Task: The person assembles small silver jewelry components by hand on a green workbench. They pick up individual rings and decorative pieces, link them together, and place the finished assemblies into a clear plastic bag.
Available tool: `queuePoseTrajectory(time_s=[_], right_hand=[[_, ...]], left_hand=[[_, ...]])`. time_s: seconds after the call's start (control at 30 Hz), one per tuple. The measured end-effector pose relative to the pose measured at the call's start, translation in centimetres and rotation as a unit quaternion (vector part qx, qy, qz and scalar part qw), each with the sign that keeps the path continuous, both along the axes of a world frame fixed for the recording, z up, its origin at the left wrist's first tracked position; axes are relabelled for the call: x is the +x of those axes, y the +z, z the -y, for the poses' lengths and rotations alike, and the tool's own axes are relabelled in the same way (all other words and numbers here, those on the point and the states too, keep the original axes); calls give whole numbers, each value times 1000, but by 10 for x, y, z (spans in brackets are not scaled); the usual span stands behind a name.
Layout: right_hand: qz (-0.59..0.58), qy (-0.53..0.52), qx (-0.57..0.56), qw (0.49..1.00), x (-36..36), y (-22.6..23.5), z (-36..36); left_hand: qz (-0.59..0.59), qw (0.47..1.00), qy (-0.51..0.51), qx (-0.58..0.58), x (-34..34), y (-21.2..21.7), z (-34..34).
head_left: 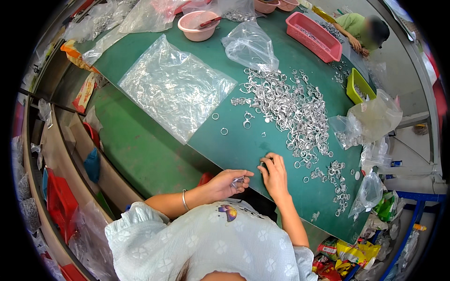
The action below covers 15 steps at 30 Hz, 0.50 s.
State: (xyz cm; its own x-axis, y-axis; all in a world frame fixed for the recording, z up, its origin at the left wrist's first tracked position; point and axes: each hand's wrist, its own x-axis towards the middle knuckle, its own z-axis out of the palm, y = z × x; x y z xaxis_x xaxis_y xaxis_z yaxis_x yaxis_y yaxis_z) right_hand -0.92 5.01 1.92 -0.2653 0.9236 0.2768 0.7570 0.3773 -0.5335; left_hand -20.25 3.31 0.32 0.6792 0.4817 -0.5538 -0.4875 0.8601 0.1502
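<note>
My left hand (pixel 227 184) is just off the table's near edge, palm up, its fingers curled round a few small silver metal rings (pixel 238 181). My right hand (pixel 275 177) rests at the edge of the green table (pixel 220 152). Its thumb and fingers are bent toward each other, and whatever they pinch, if anything, is too small to make out. Beyond it spreads a big heap of silver rings (pixel 293 110). Two loose rings (pixel 224 131) and a small joined cluster (pixel 247 121) lie left of the heap. More rings (pixel 337 180) are scattered to its right.
A large clear plastic bag (pixel 176 91) lies flat at left. Behind stand a pink bowl (pixel 197 33) with a red object across it, a pink basket (pixel 311 40) and a lime-green basket (pixel 358 89). Another person (pixel 358 30) works at the far right. Plastic bags (pixel 368 192) hang by the right edge.
</note>
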Motion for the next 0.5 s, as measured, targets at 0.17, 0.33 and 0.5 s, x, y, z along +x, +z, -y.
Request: queuePoseTrajectory(time_s=[0.17,0.33,0.5], right_hand=[[-154,-72,-202,964,2,8,8],[-146,45,-94,984,-15,36,-6],[-187,-52,-111,975,0,29,-22]], left_hand=[[-65,995,67,26,6,18,-5],[42,995,92,15,16,-1,-27],[50,978,197,-35,17,-4,-110]])
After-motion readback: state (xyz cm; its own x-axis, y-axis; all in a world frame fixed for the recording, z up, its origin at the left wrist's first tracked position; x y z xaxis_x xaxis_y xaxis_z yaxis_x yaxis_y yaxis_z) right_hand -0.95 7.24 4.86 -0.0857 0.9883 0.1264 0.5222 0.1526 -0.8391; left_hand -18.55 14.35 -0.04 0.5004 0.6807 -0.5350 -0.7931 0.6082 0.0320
